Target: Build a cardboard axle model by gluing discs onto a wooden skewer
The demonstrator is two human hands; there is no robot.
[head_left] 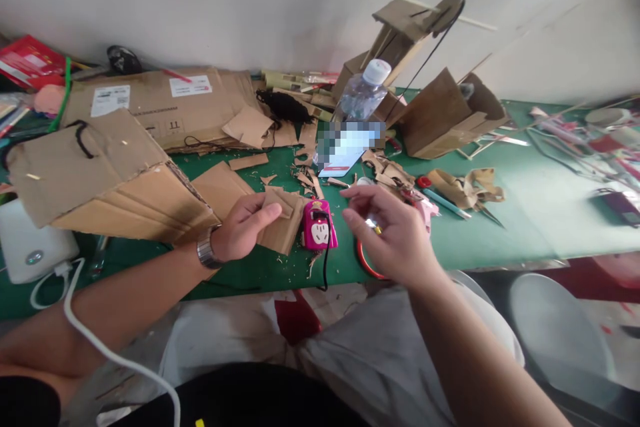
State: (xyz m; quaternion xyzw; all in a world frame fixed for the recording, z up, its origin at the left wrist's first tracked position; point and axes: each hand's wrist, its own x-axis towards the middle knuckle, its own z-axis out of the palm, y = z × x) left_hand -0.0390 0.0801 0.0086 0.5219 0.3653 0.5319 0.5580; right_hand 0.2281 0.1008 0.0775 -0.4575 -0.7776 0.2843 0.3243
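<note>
My left hand, with a metal watch on its wrist, is closed on a small cardboard piece; the thumb lies on top and the other fingers are mostly hidden. Below that piece is a larger cardboard sheet. To the right sits a pink power socket with a black plug and cord in it. My right hand hovers past the socket, thumb and forefinger apart, with no object visible between their tips. Partly hidden beneath it are a red ring-shaped thing and a small shiny item with a yellow part.
Cardboard scraps litter the green table. At left stand a cardboard box and a white device with a cable crossing my left arm. Behind are a plastic bottle, a phone-like screen and a cardboard model. A blue cutter-like tool lies right.
</note>
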